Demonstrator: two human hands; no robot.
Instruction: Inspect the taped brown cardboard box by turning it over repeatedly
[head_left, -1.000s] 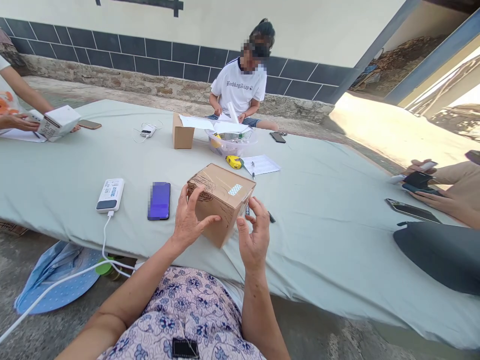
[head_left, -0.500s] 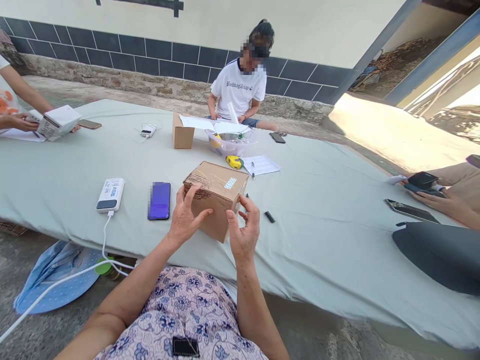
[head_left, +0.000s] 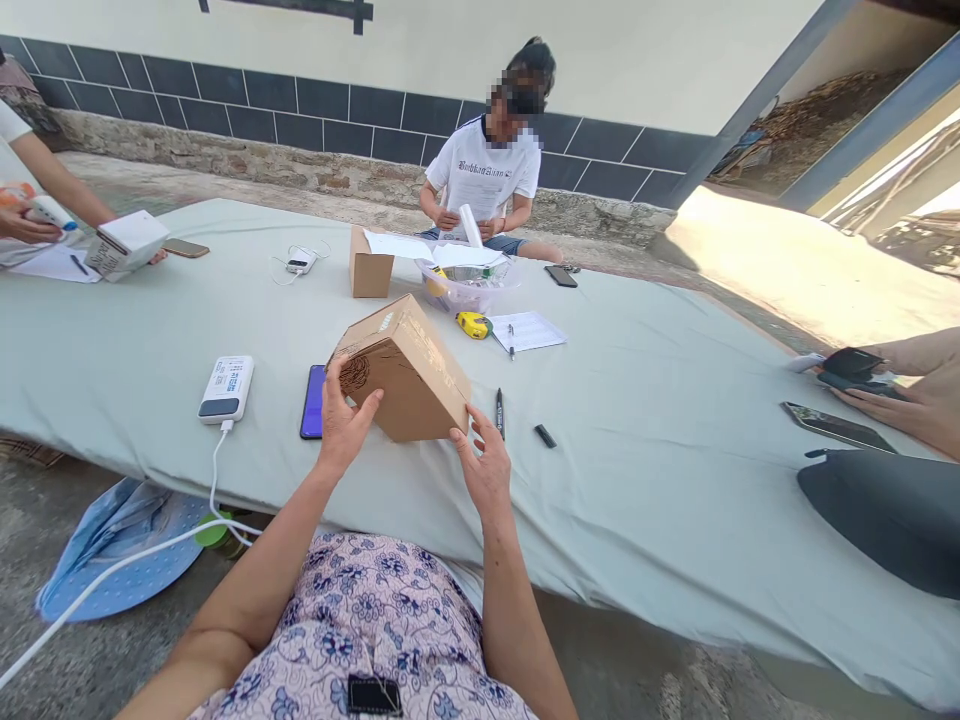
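A brown cardboard box (head_left: 420,385) with dark scribbled lines on one face is tilted between my two hands. My left hand (head_left: 346,415) grips its left corner, thumb on the near face. At the lower right corner, my right hand (head_left: 484,458) pinches the edge with thumb and fingers. Just right of the box lie a black marker (head_left: 500,412) and its separate black cap (head_left: 545,436). A phone with a purple screen (head_left: 312,402) sits by my left hand, partly covered by it and the box.
A white power bank (head_left: 226,390) with a cable lies left. Behind the box are a yellow tape measure (head_left: 474,325), a paper sheet (head_left: 529,332), a plastic basket (head_left: 469,295) and a smaller carton (head_left: 370,265). A dark cap (head_left: 885,515) lies right. Other people sit around the table.
My hands have turned and tipped the box, its right side swinging down and toward me. More of the marker now shows. At left, a person's hand has lifted a white object away from a white box.
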